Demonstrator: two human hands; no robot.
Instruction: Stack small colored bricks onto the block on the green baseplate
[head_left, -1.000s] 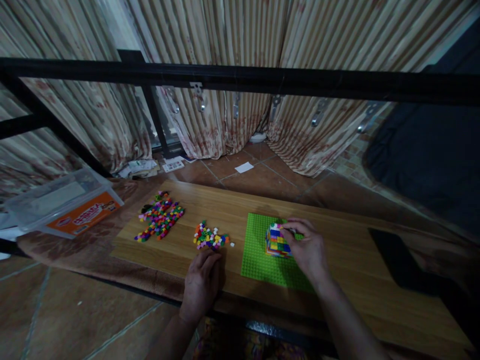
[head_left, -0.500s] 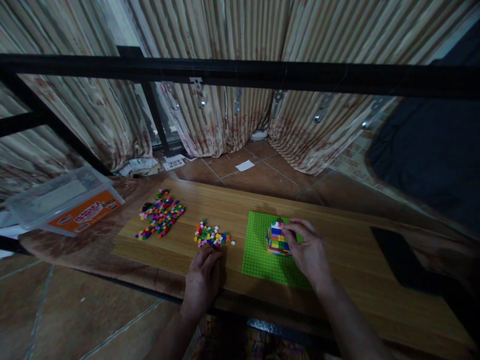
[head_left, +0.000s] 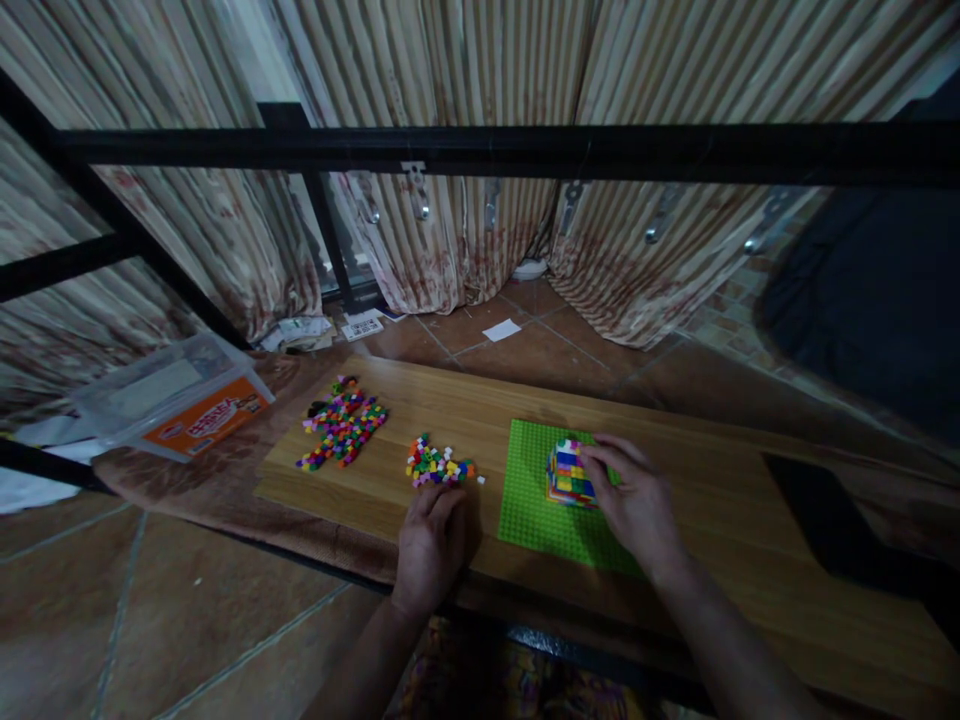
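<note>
A small block-shaped build of multicoloured building bricks stands on a green studded baseplate. My right hand reaches over the plate from the right, thumb and forefinger pinched on a small brick at the build's upper right edge; the fingertips mostly cover that brick. To the left, my left hand rests at the table's front edge with curled fingers. Its fingertips are at the near side of a small pile of loose bricks, and whatever they hold is hidden. One white brick lies apart, right of that pile.
Farther left on the wooden tabletop is a larger heap of loose bricks. Beyond it sits a clear plastic box with an orange label. A flat black object lies at the right. A black rail crosses before striped curtains.
The whole view has shifted slightly, so everything appears a little farther right. Both hands keep nearly the same places, the left at the small pile and the right at the build.
</note>
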